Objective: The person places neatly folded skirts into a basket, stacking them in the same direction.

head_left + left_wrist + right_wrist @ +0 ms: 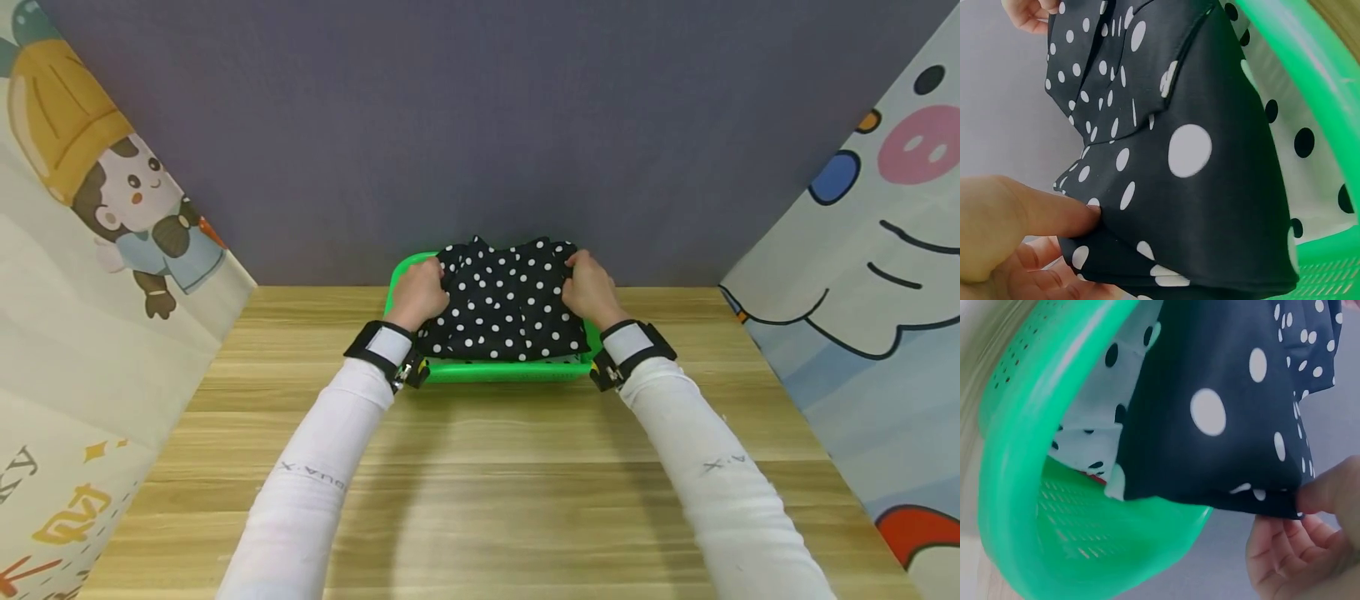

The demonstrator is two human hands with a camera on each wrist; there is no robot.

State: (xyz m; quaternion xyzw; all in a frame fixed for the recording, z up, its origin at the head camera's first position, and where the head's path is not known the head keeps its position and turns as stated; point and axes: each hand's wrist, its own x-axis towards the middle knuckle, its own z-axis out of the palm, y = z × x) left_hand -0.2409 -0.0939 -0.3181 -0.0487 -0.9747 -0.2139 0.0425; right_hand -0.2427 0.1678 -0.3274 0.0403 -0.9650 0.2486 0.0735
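A black cloth with white polka dots (506,300) is stretched between my two hands, over a green plastic basket (495,372). My left hand (418,294) pinches its left edge between thumb and fingers. At the opposite edge, my right hand (591,290) pinches the cloth the same way. The cloth looks folded, with a seam visible in the left wrist view. Beneath it, a white cloth with black dots (1094,400) lies inside the basket. A small red bit (1096,479) shows below that white cloth; what it belongs to is hidden.
The basket stands on a wood-grain table (495,483) against a dark grey back panel (480,125). Printed cartoon panels rise at the left (90,333) and right (862,333). Both wrists wear black straps with small cameras, close to the basket's front corners.
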